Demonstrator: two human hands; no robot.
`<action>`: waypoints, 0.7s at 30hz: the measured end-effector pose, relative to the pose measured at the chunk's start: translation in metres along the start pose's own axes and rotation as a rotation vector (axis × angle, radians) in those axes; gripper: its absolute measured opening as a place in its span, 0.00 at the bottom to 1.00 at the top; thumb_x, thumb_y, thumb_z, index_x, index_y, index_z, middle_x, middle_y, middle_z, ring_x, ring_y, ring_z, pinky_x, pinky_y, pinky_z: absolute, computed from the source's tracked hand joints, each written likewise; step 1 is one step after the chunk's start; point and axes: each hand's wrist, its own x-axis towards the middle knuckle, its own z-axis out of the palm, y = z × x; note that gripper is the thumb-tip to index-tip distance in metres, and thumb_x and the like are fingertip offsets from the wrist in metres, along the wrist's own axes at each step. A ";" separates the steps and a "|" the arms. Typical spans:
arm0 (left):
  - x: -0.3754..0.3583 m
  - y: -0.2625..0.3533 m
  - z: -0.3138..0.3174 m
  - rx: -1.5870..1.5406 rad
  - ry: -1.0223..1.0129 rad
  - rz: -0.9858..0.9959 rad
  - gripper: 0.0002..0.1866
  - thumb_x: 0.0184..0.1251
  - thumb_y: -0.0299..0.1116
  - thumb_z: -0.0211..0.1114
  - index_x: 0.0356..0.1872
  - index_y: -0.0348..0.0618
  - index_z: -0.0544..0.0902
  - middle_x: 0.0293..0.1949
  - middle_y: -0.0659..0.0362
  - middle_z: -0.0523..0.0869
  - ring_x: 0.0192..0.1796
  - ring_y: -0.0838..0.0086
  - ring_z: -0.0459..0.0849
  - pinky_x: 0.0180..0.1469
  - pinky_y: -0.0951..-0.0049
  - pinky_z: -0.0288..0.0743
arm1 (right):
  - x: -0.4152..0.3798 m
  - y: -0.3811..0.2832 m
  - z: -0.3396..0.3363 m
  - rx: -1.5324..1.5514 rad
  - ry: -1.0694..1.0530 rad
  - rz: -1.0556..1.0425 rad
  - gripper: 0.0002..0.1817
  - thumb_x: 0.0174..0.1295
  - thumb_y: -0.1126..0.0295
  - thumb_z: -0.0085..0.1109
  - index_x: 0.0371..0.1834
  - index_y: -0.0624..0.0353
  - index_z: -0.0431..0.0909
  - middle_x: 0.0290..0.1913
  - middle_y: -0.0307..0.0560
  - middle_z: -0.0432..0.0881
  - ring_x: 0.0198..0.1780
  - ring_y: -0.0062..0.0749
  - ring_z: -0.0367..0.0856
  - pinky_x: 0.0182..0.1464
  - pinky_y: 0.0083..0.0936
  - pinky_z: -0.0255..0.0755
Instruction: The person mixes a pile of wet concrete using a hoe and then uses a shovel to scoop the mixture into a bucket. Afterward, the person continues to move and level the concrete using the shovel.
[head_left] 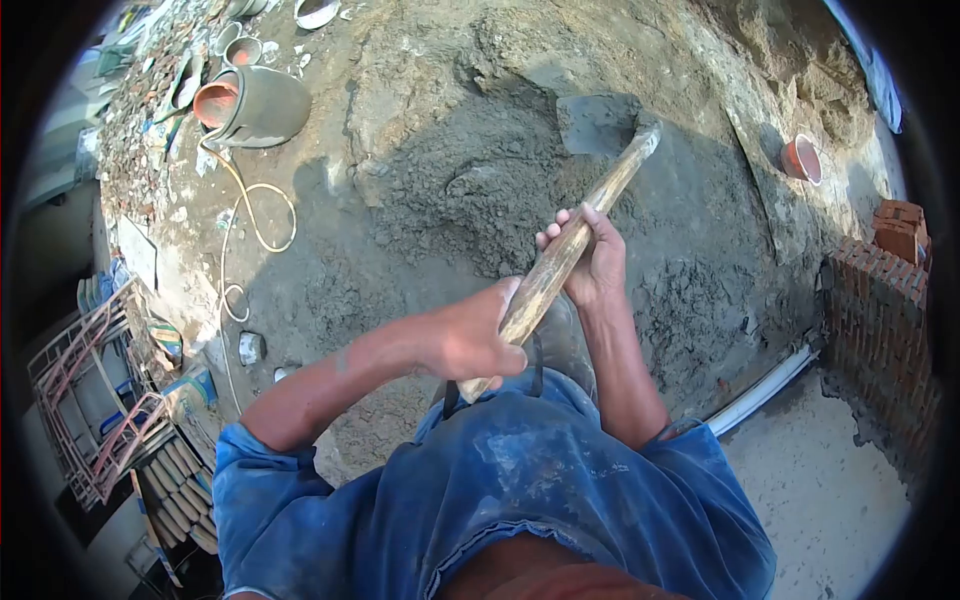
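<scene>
A hoe with a thick wooden handle (545, 282) slants across the middle of the head view. My left hand (478, 335) is wrapped round the handle near its butt end, close to my waist. Further up, my right hand (598, 255) grips the same handle from the right side, thumb along the top. The hoe's wide, grey-coated blade (595, 124) lies at the far edge of a heap of wet grey mortar (480, 185). Mortar is smeared over the ground around the heap.
A dark barrel (275, 108) with a reddish bucket (215, 103) at its mouth stands at the upper left, a yellowish hose (278, 245) below it. Another bucket (800, 160) is at the right, near a brick stack (880, 290). Pink metal frames (95, 390) lie at left.
</scene>
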 end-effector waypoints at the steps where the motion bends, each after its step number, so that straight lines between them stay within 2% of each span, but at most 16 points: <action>1: -0.041 0.000 0.000 0.044 0.049 -0.081 0.41 0.49 0.27 0.60 0.66 0.33 0.51 0.36 0.52 0.76 0.30 0.73 0.78 0.33 0.74 0.73 | 0.026 -0.002 -0.003 0.044 0.021 -0.044 0.12 0.59 0.63 0.55 0.30 0.61 0.68 0.25 0.42 0.70 0.27 0.36 0.73 0.39 0.39 0.72; 2: -0.076 -0.009 -0.002 0.216 0.106 -0.079 0.42 0.47 0.29 0.63 0.66 0.36 0.53 0.38 0.51 0.75 0.35 0.71 0.78 0.39 0.73 0.73 | 0.050 -0.015 -0.003 0.040 0.002 -0.038 0.12 0.59 0.63 0.55 0.30 0.61 0.68 0.25 0.42 0.70 0.27 0.36 0.73 0.39 0.39 0.72; 4: -0.143 -0.044 -0.006 0.481 0.228 0.044 0.40 0.44 0.30 0.64 0.64 0.37 0.59 0.41 0.51 0.74 0.37 0.70 0.78 0.42 0.72 0.72 | 0.088 -0.035 -0.004 0.203 0.275 0.022 0.13 0.61 0.62 0.54 0.32 0.61 0.67 0.26 0.43 0.68 0.27 0.33 0.70 0.38 0.38 0.72; 5: -0.167 -0.057 -0.010 0.407 0.288 -0.078 0.35 0.43 0.29 0.63 0.59 0.38 0.65 0.39 0.52 0.76 0.36 0.70 0.78 0.41 0.70 0.72 | 0.106 -0.013 -0.022 0.092 0.170 0.066 0.12 0.61 0.64 0.54 0.29 0.60 0.65 0.23 0.41 0.65 0.26 0.31 0.68 0.37 0.36 0.71; 6: -0.188 -0.074 -0.010 0.317 0.328 -0.203 0.31 0.42 0.28 0.63 0.55 0.38 0.70 0.36 0.54 0.77 0.35 0.69 0.78 0.40 0.68 0.72 | 0.091 0.015 -0.021 0.082 0.077 0.126 0.10 0.61 0.68 0.52 0.26 0.59 0.65 0.21 0.41 0.65 0.27 0.31 0.68 0.37 0.36 0.70; 8: -0.211 -0.145 -0.001 0.460 0.472 -0.407 0.20 0.42 0.26 0.61 0.42 0.40 0.74 0.29 0.50 0.79 0.34 0.57 0.80 0.40 0.63 0.71 | 0.068 0.058 -0.018 0.033 0.041 0.212 0.09 0.60 0.71 0.51 0.24 0.59 0.65 0.22 0.41 0.66 0.26 0.32 0.67 0.39 0.35 0.69; 10: -0.210 -0.228 0.006 0.569 0.693 -0.366 0.15 0.42 0.27 0.61 0.36 0.43 0.75 0.29 0.47 0.79 0.36 0.50 0.79 0.39 0.60 0.72 | 0.062 0.096 -0.029 -0.011 0.059 0.257 0.08 0.59 0.72 0.53 0.25 0.58 0.65 0.22 0.42 0.66 0.25 0.31 0.67 0.38 0.36 0.70; 12: -0.189 -0.312 0.016 0.563 0.759 -0.340 0.14 0.43 0.29 0.62 0.36 0.46 0.75 0.31 0.48 0.81 0.38 0.48 0.79 0.39 0.56 0.72 | 0.060 0.120 -0.048 -0.043 0.052 0.238 0.07 0.58 0.74 0.53 0.27 0.58 0.65 0.23 0.42 0.67 0.25 0.31 0.68 0.38 0.36 0.71; 14: -0.145 -0.395 0.017 0.519 0.782 -0.253 0.14 0.44 0.30 0.62 0.36 0.48 0.75 0.33 0.48 0.81 0.38 0.49 0.79 0.39 0.57 0.73 | 0.059 0.130 -0.047 -0.082 0.062 0.187 0.06 0.57 0.75 0.53 0.29 0.58 0.64 0.23 0.43 0.67 0.25 0.31 0.69 0.37 0.37 0.71; 16: -0.083 -0.447 -0.002 0.403 0.862 -0.074 0.13 0.45 0.31 0.63 0.36 0.48 0.75 0.33 0.47 0.81 0.38 0.49 0.79 0.39 0.57 0.74 | 0.046 0.128 -0.021 -0.324 -0.053 -0.094 0.09 0.54 0.79 0.53 0.33 0.57 0.63 0.24 0.43 0.69 0.26 0.32 0.71 0.37 0.38 0.72; 17: -0.044 -0.467 -0.018 0.386 0.912 0.013 0.13 0.46 0.31 0.63 0.36 0.47 0.75 0.33 0.47 0.81 0.38 0.49 0.79 0.38 0.57 0.73 | 0.045 0.122 -0.004 -0.350 -0.093 -0.169 0.14 0.51 0.83 0.54 0.37 0.57 0.62 0.25 0.44 0.70 0.27 0.32 0.73 0.37 0.39 0.73; 19: 0.029 -0.463 -0.064 0.345 0.959 0.235 0.13 0.47 0.30 0.63 0.37 0.46 0.75 0.33 0.47 0.81 0.39 0.48 0.79 0.38 0.56 0.73 | 0.045 0.107 0.047 -0.493 -0.169 -0.376 0.15 0.50 0.83 0.54 0.38 0.59 0.62 0.26 0.43 0.70 0.26 0.32 0.74 0.35 0.38 0.74; 20: 0.058 -0.439 -0.086 0.219 1.003 0.293 0.13 0.47 0.30 0.63 0.37 0.44 0.74 0.32 0.46 0.80 0.39 0.48 0.79 0.39 0.57 0.72 | 0.051 0.095 0.076 -0.612 -0.205 -0.489 0.13 0.50 0.84 0.54 0.37 0.61 0.64 0.25 0.45 0.71 0.25 0.32 0.75 0.32 0.36 0.76; 21: 0.086 -0.417 -0.113 0.154 0.955 0.434 0.14 0.47 0.30 0.63 0.38 0.44 0.75 0.32 0.46 0.80 0.40 0.47 0.78 0.40 0.58 0.72 | 0.055 0.080 0.115 -0.706 -0.241 -0.575 0.09 0.51 0.82 0.54 0.34 0.64 0.66 0.25 0.47 0.73 0.24 0.32 0.76 0.30 0.34 0.77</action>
